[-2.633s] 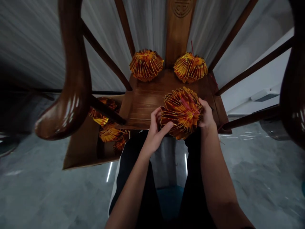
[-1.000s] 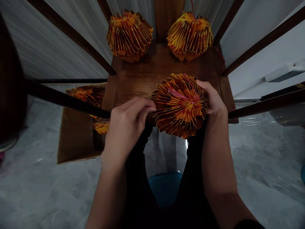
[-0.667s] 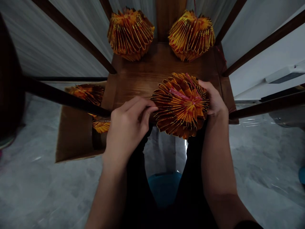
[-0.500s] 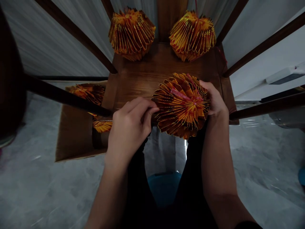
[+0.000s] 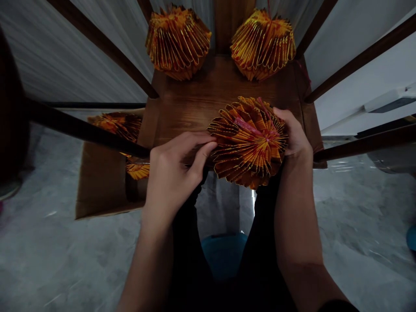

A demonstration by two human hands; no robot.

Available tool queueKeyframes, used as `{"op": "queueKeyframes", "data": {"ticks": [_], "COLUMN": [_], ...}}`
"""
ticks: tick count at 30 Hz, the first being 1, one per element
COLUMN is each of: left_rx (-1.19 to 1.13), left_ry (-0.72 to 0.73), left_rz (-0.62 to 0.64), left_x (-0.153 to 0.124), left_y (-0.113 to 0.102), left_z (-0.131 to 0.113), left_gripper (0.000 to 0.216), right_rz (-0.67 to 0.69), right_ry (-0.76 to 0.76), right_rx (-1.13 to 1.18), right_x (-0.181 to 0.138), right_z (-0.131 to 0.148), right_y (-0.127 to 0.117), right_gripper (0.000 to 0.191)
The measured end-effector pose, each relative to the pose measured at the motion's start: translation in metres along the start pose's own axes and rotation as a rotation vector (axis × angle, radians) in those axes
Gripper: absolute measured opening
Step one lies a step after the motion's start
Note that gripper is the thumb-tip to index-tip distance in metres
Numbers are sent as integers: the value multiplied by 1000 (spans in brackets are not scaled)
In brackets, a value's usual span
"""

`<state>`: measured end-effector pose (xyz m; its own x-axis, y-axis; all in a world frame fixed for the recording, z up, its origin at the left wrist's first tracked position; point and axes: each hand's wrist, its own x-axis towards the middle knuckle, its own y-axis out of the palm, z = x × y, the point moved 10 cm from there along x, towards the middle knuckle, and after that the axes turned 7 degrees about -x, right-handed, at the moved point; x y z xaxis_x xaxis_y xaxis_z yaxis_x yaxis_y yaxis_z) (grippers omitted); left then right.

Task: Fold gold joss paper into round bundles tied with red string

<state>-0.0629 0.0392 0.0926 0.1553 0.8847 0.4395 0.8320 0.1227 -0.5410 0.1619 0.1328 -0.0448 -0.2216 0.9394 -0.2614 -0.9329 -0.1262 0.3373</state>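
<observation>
A pleated orange-and-gold folded-paper lantern (image 5: 248,143) is held above the front part of a wooden seat, tilted so its gathered centre and a pink ribbon (image 5: 247,126) face up. My right hand (image 5: 294,134) grips its right side, thumb on top and the other fingers hidden behind the folds. At the left edge, my left hand (image 5: 178,162) pinches a pleat between thumb and fingertips; the exact contact is partly hidden. Two similar paper lanterns, a left one (image 5: 178,43) and a right one (image 5: 263,45), stand upright at the back of the seat.
The brown wooden seat (image 5: 191,102) has dark slanting bars (image 5: 107,50) around it. On the floor at left, a cardboard box (image 5: 100,182) contains more folded-paper pieces (image 5: 121,125). Something blue (image 5: 224,255) shows between my legs. A white panel (image 5: 367,78) stands at right.
My left thumb and index finger have spread somewhat behind their tips, and the left hand has opened from a tighter pinch. The lantern and right hand stay nearly in place.
</observation>
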Motion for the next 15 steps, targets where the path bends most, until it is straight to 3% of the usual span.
{"op": "queueKeyframes", "data": {"ticks": [15], "left_rx": [-177], "left_ry": [-44], "left_rz": [-4], "left_x": [-7], "left_y": [2], "left_z": [0], "left_gripper": [14], "right_rz": [58], "right_ry": [-40], "right_rx": [-11], "right_x": [-3], "right_z": [2], "right_y": [5], "right_gripper": [31]}}
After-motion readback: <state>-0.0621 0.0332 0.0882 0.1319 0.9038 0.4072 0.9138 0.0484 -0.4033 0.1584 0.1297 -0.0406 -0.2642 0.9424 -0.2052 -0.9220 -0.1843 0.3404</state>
